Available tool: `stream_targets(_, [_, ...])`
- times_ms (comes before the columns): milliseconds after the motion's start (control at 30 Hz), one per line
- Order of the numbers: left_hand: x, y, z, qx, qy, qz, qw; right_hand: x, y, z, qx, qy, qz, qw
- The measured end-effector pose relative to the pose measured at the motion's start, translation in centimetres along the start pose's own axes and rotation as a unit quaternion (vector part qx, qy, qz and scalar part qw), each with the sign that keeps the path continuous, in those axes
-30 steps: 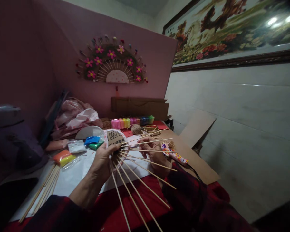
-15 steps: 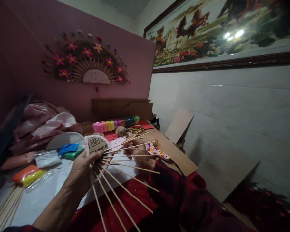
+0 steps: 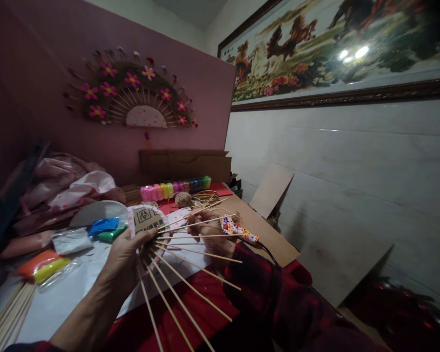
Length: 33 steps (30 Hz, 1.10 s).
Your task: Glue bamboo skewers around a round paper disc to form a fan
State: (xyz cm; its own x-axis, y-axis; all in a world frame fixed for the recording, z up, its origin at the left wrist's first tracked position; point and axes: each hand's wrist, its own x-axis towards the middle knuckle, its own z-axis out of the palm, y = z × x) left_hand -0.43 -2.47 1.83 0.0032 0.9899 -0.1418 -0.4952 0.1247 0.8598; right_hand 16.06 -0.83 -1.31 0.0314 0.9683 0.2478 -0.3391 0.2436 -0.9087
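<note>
My left hand (image 3: 122,256) is closed on a cardboard piece (image 3: 145,219) with dark printing and a pale spotted edge, thumb on top. From it several thin wooden sticks (image 3: 191,287) spread like fan ribs to the right and toward me. My right hand (image 3: 214,239) is closed around one of the upper sticks, fingertips pinching it near the cardboard; other sticks pass across this hand. The fingers partly hide where the sticks join the cardboard. Just beyond my right hand lies a flower-patterned glue gun (image 3: 238,229).
A twine ball (image 3: 183,198) and a row of coloured clay tubs (image 3: 176,188) lie behind. Bagged clay (image 3: 44,266) and loose sticks (image 3: 16,310) lie at left. A flower-decorated fan (image 3: 146,116) hangs on the pink board (image 3: 205,98). A cardboard sheet (image 3: 267,230) lies at right.
Almost nothing differs. Both hands keep the same hold, and the sticks have shifted only very slightly.
</note>
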Motion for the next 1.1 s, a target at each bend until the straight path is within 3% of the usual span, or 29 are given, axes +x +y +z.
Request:
stream_targets(400, [-0.06, 0.0, 0.05, -0.008, 0.007, -0.003, 1.0, -0.09, -0.24, 0.16, -0.014, 0.017, 0.006, 1.0])
stream_targets(667, [0.23, 0.07, -0.34, 0.003, 0.004, 0.006, 1.0, 0.11, 0.53, -0.36, -0.01, -0.043, -0.04, 0.998])
stream_targets(1100, [0.28, -0.42, -0.69, -0.014, 0.003, 0.029, 0.999, -0.76, 0.1, 0.05, -0.054, -0.036, -0.005, 0.998])
